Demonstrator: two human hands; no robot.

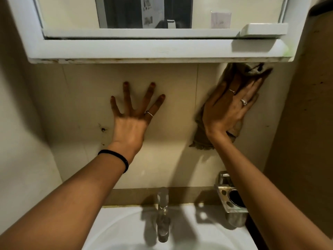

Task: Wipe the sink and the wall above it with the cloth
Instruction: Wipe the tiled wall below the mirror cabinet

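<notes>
The right hand (228,109) presses the cloth (203,136) flat on the wall (176,98), fingers straight; its top touches the cabinet (144,51) edge, long axis upright, slightly tilted right. The left hand (133,121) lies splayed on bare wall between. The sink (126,228) sits below.

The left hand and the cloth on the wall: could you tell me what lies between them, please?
In the head view, only bare wall tile with one vertical joint line separates the left hand from the cloth under the right hand.
</notes>
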